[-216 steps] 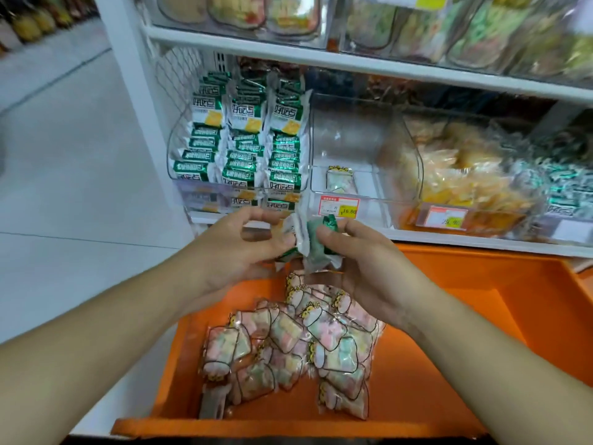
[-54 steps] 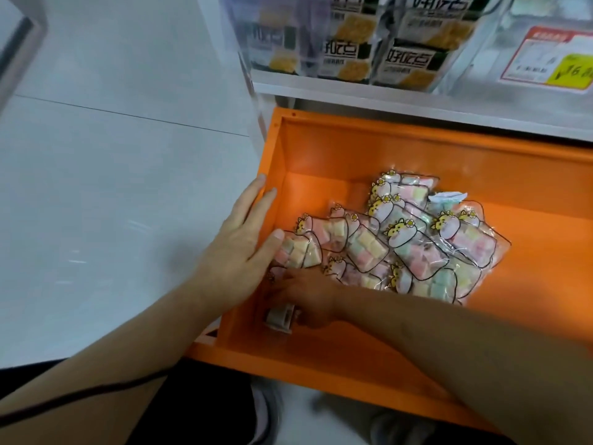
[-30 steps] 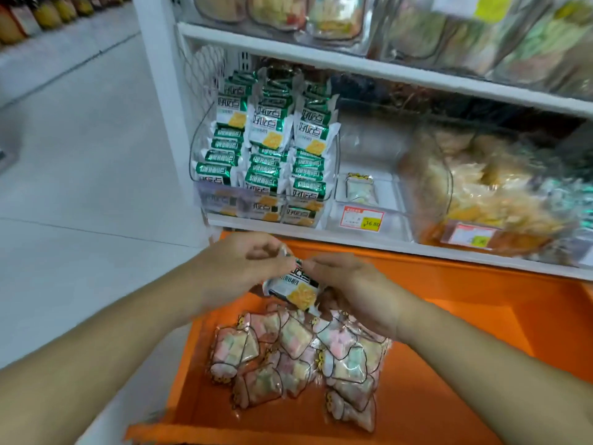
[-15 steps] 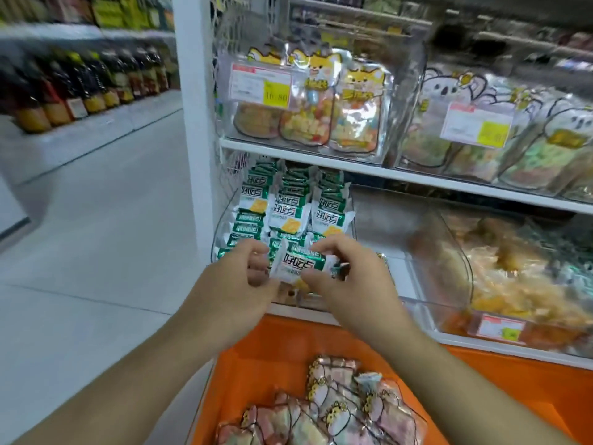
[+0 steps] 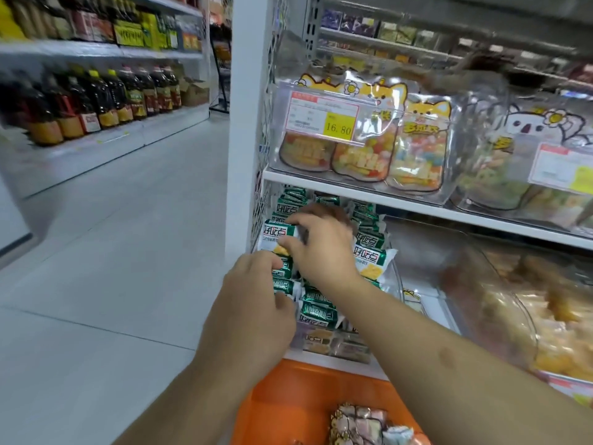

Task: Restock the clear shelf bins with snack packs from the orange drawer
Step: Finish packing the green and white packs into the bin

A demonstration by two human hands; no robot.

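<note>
My right hand (image 5: 324,248) pinches a green-and-white snack pack (image 5: 276,234) and holds it against the top left of the stacked packs in the clear shelf bin (image 5: 396,277). My left hand (image 5: 253,303) is just below it, fingers curled against the green packs (image 5: 317,311) on the bin's left side; whether it grips one I cannot tell. The orange drawer (image 5: 282,399) stands pulled out under the shelf, with clear packs of pastel sweets (image 5: 359,425) in it at the frame's bottom edge.
To the right is a nearly empty clear bin (image 5: 426,303), then a bin of yellow snacks (image 5: 526,316). The shelf above carries a bin of cartoon-printed bags (image 5: 362,149) with a price tag. A white upright (image 5: 247,123) borders the shelf; open aisle floor lies left.
Both hands rose from above the drawer to the bin. The green pack, held between both hands before, is now at the stack's top left in my right hand. The camera tilted up.
</note>
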